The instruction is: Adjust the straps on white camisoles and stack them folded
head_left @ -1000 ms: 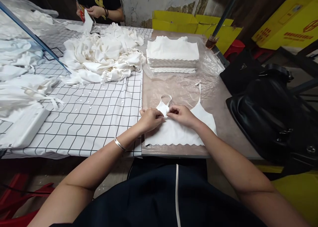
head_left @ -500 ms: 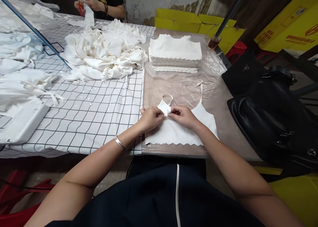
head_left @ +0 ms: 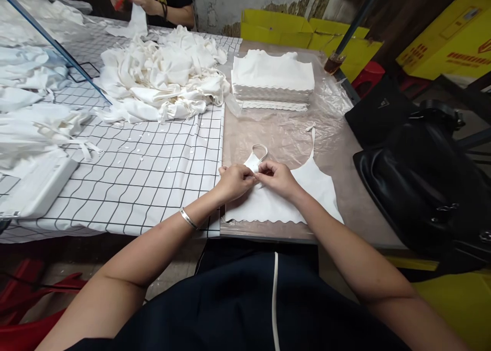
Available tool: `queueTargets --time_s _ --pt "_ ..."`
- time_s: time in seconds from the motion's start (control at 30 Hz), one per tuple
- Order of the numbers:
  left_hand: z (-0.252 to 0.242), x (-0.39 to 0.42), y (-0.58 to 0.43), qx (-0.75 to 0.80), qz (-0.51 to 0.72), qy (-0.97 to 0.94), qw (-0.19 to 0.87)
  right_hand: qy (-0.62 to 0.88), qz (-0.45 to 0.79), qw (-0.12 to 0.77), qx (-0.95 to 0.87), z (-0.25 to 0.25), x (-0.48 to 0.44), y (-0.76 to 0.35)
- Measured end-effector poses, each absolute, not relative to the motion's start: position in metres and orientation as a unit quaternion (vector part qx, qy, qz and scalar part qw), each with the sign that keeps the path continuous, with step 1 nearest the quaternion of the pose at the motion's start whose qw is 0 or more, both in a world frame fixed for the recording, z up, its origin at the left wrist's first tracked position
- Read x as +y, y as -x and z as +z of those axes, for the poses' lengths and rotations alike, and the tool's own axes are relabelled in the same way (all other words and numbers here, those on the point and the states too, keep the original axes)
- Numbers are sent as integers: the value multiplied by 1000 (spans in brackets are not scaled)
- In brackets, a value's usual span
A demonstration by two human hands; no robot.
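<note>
A white camisole (head_left: 284,202) with a scalloped hem lies flat on the table in front of me. Its right strap stretches away from me, while the left strap loops above my hands. My left hand (head_left: 238,181) is closed in a pinch at the left part of the neckline. Right beside it, my right hand (head_left: 279,179) pinches the same spot, the fingertips of both hands nearly meeting. What lies exactly between the fingertips is too small to make out, and the hands cover part of the fabric there.
Beyond the camisole stands a stack of folded white garments (head_left: 273,74). A loose heap of white garments (head_left: 164,80) lies on the checked cloth (head_left: 153,187). On the right is a black bag (head_left: 418,187). Across the table, a person's hands (head_left: 148,4) hold white fabric and something red.
My right hand has shifted slightly left, bringing its fingertips closer to my left hand's. The turned-up bit of white fabric between them is now less visible. The view has shifted a little.
</note>
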State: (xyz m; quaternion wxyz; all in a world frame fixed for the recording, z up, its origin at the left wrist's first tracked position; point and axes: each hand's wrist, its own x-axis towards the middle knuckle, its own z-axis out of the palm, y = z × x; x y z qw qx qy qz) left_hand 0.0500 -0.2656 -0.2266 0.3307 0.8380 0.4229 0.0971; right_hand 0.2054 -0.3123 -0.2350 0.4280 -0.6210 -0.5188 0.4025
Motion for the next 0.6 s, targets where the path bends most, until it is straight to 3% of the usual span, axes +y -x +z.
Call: queueTargets --time_s 0.1,0.2,0.33,0.47,0.6 --pt "-224 -277 -41 415 113 -881 198 597 515 466 -401 -224 -302 -203" --pt "-229 -298 -26 310 136 -936 100 555 604 473 -321 -210 -286 -205" --pt "-249 -321 -9 141 71 -981 116 536 645 452 -304 -195 -244 -214" --pt "-259 -325 -3 138 44 -980 137 604 609 408 -313 -188 -189 -224" --pt "-255 -325 -5 147 40 -978 141 671 584 306 -340 -196 -157 -220"
